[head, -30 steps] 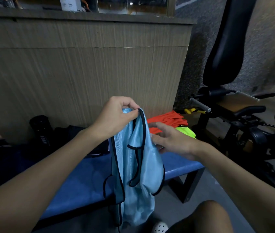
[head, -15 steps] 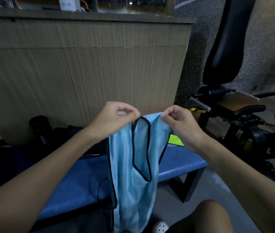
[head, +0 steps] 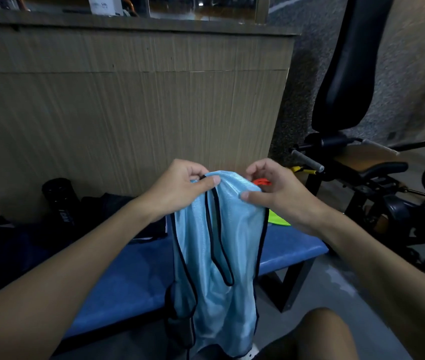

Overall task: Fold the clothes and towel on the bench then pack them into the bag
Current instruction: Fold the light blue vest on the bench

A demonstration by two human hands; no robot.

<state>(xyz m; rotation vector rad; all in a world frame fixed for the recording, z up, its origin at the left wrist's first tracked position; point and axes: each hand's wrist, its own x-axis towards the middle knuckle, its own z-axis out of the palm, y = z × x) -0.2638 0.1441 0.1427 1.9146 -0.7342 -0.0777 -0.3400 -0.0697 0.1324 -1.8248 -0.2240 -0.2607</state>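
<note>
**benchwarmer:** So what's different from a second back?

**foldnerd:** The right hand (head: 276, 190) is on the vest (head: 216, 242) now. A second back only the left hand (head: 180, 188) holds it up, while the right one just pokes at the side. Half a second back both are pinching a shoulder each. Now the left hand pinches the left shoulder strap between thumb and curled fingers, and the right hand has its thumb on the front of the other shoulder with fingers curled behind. The two tops are closer together, so the neck hole hangs as a narrow loop.

**benchwarmer:** Where's the vest, then?

**foldnerd:** In the air, dangling in front of the blue table (head: 128, 276), not lying on it. I'd say this is the first fold, just getting started. Nothing looks packed yet: an orange top (head: 260, 182) and a yellow-green top (head: 278, 219) sit behind the right hand at the far end. The dark heap (head: 118, 209) at the back might be the bag, I can't tell.
</note>
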